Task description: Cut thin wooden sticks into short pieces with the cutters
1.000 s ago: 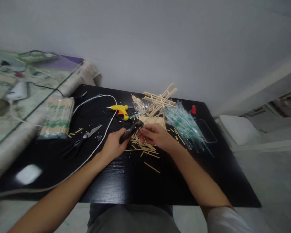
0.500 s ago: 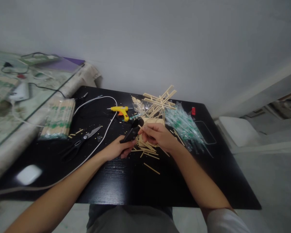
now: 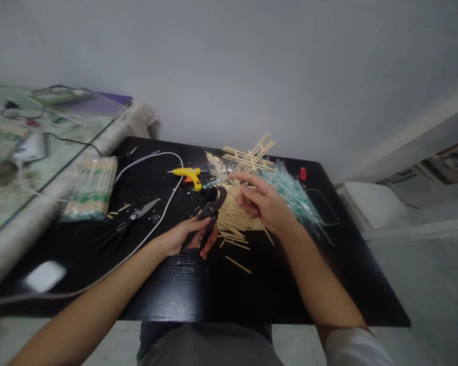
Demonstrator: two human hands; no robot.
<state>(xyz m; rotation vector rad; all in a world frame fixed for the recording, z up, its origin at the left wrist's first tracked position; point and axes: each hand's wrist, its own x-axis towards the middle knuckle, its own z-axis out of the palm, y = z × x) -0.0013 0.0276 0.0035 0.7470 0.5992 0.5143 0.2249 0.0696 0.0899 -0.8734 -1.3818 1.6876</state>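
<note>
My left hand [image 3: 189, 238] is wrapped round black pruning shears [image 3: 210, 207], whose handles are spread and jaws point up and away. To their right, my right hand [image 3: 261, 201] has its index finger stretched forward and its other fingers curled. A thin wooden stick [image 3: 267, 235] sticks out below that palm; its upper part is hidden by the hand. Beneath and between both hands lies a pile of cut wooden sticks [image 3: 231, 219] on a pale board. Just beyond stands a lattice of glued sticks [image 3: 250, 158].
A yellow glue gun [image 3: 189, 175] lies left of the lattice. Scissors [image 3: 133, 217], a white cable [image 3: 167, 202] and a pack of sticks [image 3: 91, 185] are farther left. Green-and-clear plastic wrappers [image 3: 293, 190], a phone-like outline [image 3: 324, 207] and a red object [image 3: 303, 174] lie right.
My right hand has moved up and right, away from the shears, and its index finger has straightened. The shears' handles have spread apart in my left hand.
</note>
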